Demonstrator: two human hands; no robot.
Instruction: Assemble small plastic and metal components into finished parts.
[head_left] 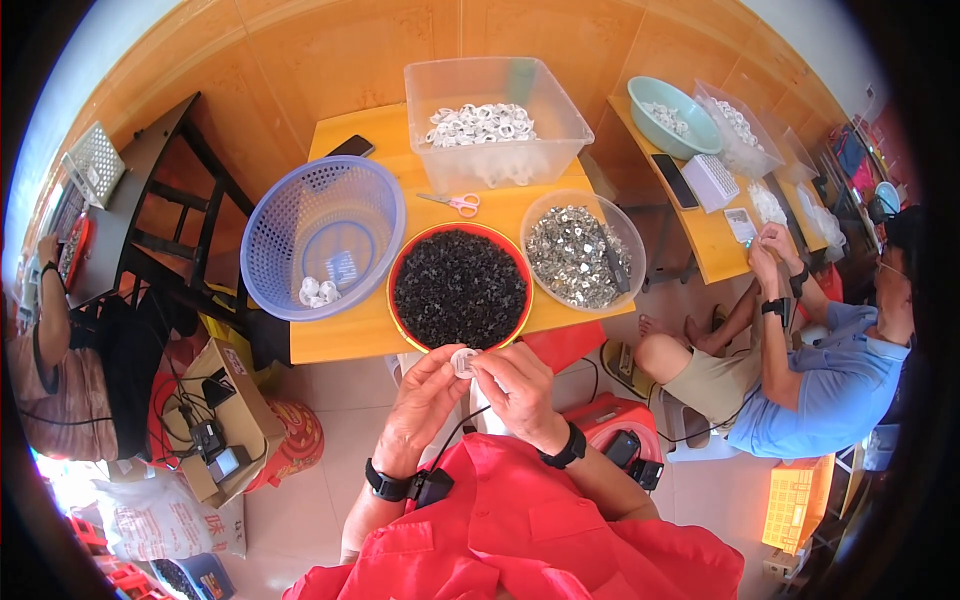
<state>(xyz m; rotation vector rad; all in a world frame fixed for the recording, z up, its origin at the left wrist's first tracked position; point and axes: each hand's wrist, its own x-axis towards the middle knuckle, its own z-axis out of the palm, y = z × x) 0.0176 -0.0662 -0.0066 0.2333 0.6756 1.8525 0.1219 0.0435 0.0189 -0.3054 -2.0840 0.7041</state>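
Observation:
Between the fingertips of my left hand [428, 392] and my right hand [516, 384] is a small round white plastic part [463, 362]. Both hands pinch it just in front of the table's near edge. Right behind them stands a round red tray [395, 318] with a yellow rim, heaped with small black parts [460, 285]. To its right, a clear round tub [634, 235] holds many small metal pieces [575, 250] and a dark slim tool [616, 268]. A blue-purple plastic basket [265, 245] on the left has a few white parts [318, 292] in it.
A clear bin [575, 125] of white rings stands at the back, near pink-handled scissors [464, 204] and a dark phone [352, 147]. At right, a person in blue [830, 360] works at another table [715, 245]; another person sits far left. A cardboard box [250, 420] stands lower left.

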